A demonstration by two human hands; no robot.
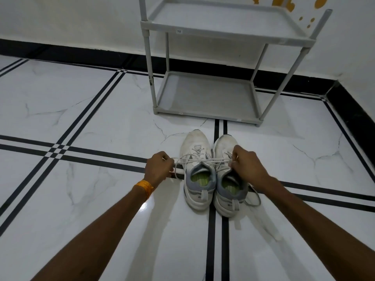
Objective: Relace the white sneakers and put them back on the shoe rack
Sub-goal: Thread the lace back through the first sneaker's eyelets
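Two white sneakers with grey collars stand side by side on the floor, toes pointing away: the left sneaker [197, 159] and the right sneaker [227, 191]. A white lace [194, 160] is stretched taut across the left sneaker's top. My left hand [160, 167] pinches one end of it, left of the shoes. My right hand [246, 163] pinches the other end above the right sneaker's tongue. The grey two-tier shoe rack [205, 115] stands beyond the shoes, both shelves bare.
White marble floor with black stripes all around. A white wall with a black skirting [81, 52] runs behind the rack and down the right side. Another loose lace [254, 199] trails beside the right sneaker's heel.
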